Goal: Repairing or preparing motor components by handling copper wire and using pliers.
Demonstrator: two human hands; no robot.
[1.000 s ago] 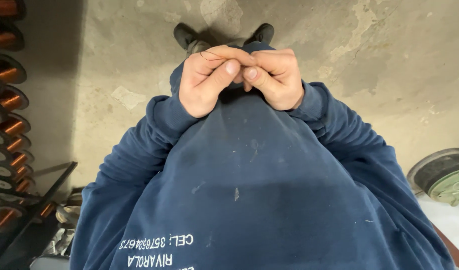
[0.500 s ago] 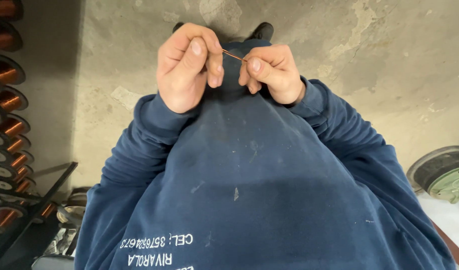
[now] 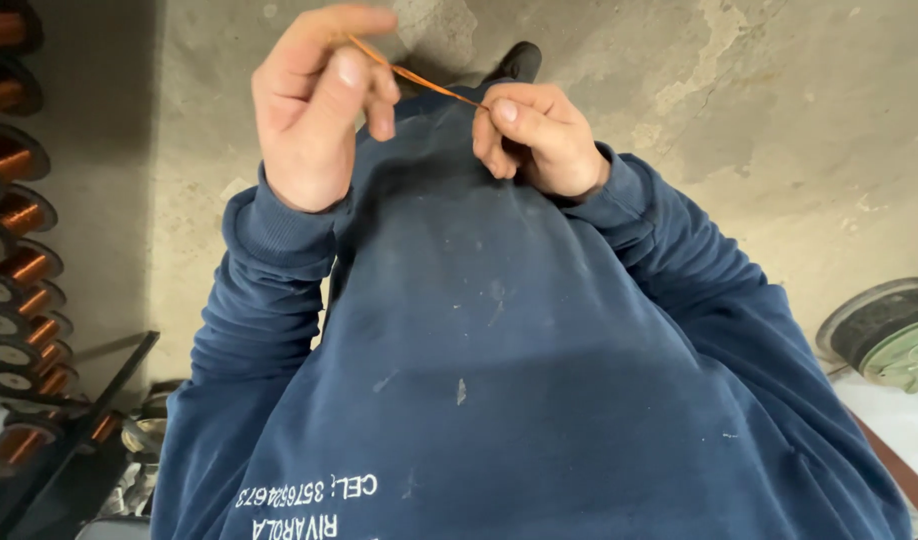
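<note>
I look down my own dark blue sweatshirt at both hands, raised in front of my chest. A thin copper-coloured wire [image 3: 419, 78] stretches taut between them. My left hand [image 3: 314, 110] pinches one end between thumb and forefinger, held high and to the left. My right hand [image 3: 534, 135] pinches the other end with its fingers curled in, lower and to the right. The hands are about a hand's width apart. A black shoe [image 3: 514, 62] shows on the floor just beyond them.
Several spools of copper wire [image 3: 14, 270] hang in a column on a dark rack at the left edge. A grey and green round object [image 3: 889, 335] lies on the concrete floor [image 3: 739, 110] at the right.
My hands were pressed together over the wire a second ago. They have drawn apart, the left hand rising up and to the left, and the wire now shows stretched between them.
</note>
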